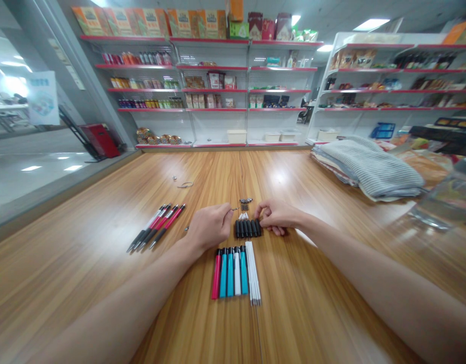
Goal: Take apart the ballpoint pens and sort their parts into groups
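My left hand (209, 227) pinches a thin, small metal part (233, 209) between thumb and forefinger, above the wooden tabletop (103, 273). My right hand (274, 216) curls its fingertips onto the end of a row of black pen parts (247, 228). Whether those fingers grip one, I cannot tell. Short white pieces (242, 216) lie just above that row, and a small heap of metal springs (245, 202) sits beyond them. Left of my left hand lie several assembled red-and-black pens (157, 226). Below my hands lie several red, teal and white pen barrels (230, 273) and a bundle of white refills (253, 273).
A thin wire loop (185, 185) and a tiny metal bit (174, 178) lie further along the table. A folded grey striped cloth (369, 169) stacks at the right, near clear plastic packaging (441, 197). Red-edged store shelves (210, 91) stand behind the table.
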Available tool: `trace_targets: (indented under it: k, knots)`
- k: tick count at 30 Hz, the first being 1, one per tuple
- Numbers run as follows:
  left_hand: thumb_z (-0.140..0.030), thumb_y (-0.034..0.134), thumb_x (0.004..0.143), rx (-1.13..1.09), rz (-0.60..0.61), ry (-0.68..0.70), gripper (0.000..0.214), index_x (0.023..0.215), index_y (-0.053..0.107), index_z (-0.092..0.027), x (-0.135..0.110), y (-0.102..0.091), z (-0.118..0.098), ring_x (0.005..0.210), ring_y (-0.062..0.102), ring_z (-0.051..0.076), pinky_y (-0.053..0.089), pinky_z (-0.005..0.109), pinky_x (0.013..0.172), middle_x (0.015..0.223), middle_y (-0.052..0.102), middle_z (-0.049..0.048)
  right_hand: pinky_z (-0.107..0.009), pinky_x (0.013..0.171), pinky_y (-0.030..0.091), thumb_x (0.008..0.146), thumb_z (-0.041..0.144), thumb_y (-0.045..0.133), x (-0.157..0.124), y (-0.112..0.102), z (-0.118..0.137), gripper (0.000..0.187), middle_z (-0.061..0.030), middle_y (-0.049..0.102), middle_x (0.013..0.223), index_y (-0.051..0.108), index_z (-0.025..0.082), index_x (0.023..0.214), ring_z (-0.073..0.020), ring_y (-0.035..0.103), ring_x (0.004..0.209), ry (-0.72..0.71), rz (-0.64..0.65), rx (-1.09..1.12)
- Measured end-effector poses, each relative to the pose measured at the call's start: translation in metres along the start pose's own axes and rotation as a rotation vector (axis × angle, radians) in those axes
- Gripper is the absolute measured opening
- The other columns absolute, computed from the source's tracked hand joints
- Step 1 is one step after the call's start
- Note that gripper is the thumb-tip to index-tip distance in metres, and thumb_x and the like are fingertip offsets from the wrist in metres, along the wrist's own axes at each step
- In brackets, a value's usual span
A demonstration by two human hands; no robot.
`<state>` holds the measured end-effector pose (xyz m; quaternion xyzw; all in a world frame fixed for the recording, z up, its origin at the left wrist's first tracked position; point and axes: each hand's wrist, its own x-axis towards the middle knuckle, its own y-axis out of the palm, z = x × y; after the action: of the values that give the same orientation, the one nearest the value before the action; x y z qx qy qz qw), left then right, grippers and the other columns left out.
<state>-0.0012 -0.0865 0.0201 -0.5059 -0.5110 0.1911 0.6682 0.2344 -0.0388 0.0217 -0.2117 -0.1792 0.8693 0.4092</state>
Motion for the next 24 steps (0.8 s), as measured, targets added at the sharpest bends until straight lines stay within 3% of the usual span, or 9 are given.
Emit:
trace_targets:
  k: [24]
  knots:
    - [-0.028, 0.035, 0.094, 0.01, 0.044, -0.024, 0.026, 0.077, 0.052, -0.019, 0.0007, -0.0004, 0.0003, 0.067, 0.059, 0.017, 0.031, 0.028, 0.058, 0.073, 0.064, 0.0037, -0.015, 0.028, 0.035, 0.066, 0.016, 0.054, -0.0003, 0.0016, -0.0006, 0.025, 0.0055, 0.057, 0.049, 0.056, 0.015, 0.091, -0.0088, 0.05, 0.032, -0.007, -0.004, -0.031]
